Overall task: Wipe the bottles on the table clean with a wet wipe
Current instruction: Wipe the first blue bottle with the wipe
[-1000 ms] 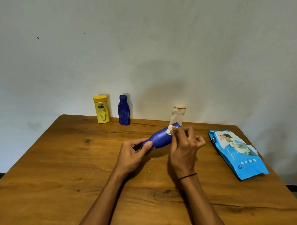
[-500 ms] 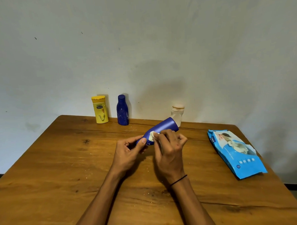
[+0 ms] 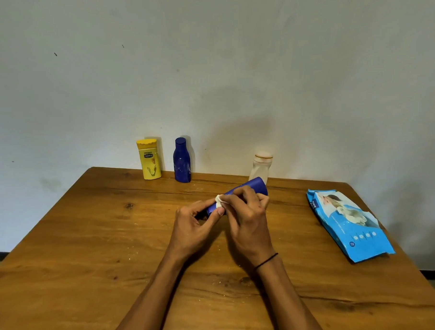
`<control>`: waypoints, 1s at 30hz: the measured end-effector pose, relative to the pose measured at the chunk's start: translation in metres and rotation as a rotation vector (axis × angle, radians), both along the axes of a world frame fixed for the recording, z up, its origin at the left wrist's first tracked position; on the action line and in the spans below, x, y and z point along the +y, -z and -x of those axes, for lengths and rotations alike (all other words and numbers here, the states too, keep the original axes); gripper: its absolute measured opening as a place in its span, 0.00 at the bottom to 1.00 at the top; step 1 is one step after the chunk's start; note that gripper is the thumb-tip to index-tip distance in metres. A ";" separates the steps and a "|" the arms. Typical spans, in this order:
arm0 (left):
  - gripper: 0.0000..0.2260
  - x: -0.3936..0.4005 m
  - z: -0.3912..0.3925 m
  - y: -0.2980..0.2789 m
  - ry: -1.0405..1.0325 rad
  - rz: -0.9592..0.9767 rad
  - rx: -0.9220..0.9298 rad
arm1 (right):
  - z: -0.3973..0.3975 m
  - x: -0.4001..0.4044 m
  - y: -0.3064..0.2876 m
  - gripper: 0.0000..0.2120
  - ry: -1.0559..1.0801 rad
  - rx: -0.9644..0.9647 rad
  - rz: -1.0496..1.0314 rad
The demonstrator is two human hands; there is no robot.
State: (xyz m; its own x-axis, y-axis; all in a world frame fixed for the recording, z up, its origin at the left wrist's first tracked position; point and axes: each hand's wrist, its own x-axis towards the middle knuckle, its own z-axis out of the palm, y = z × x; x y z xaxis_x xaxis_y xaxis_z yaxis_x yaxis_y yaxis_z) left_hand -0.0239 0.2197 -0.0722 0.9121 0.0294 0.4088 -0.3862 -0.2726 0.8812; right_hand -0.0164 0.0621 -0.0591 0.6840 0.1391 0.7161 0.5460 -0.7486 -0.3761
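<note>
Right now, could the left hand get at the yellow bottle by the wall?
Probably yes, once freed: the left hand grips the blue bottle being wiped, but bare table lies between it and the yellow bottle.

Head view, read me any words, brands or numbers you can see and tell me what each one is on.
"mee": start of a brand name on the blue wet wipe pack; the rest is unreadable.
Yellow bottle: dark oval logo, too small and blurred to read.
Wipe pack's round badge: number too blurred.

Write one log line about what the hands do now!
left hand holds blue bottle | right hand rubs wet wipe on it
</note>
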 end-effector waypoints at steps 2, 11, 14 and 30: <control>0.16 -0.001 0.000 0.000 0.005 -0.007 0.000 | -0.001 -0.008 -0.002 0.09 -0.014 -0.010 0.024; 0.18 0.001 -0.002 0.004 -0.024 -0.012 0.081 | -0.011 -0.033 -0.004 0.11 0.261 0.093 -0.057; 0.18 -0.002 -0.003 0.005 -0.021 -0.005 0.071 | -0.009 -0.026 -0.003 0.13 0.307 0.137 -0.092; 0.16 -0.002 -0.004 0.002 0.017 0.212 0.113 | -0.012 -0.039 -0.003 0.13 0.353 -0.057 -0.106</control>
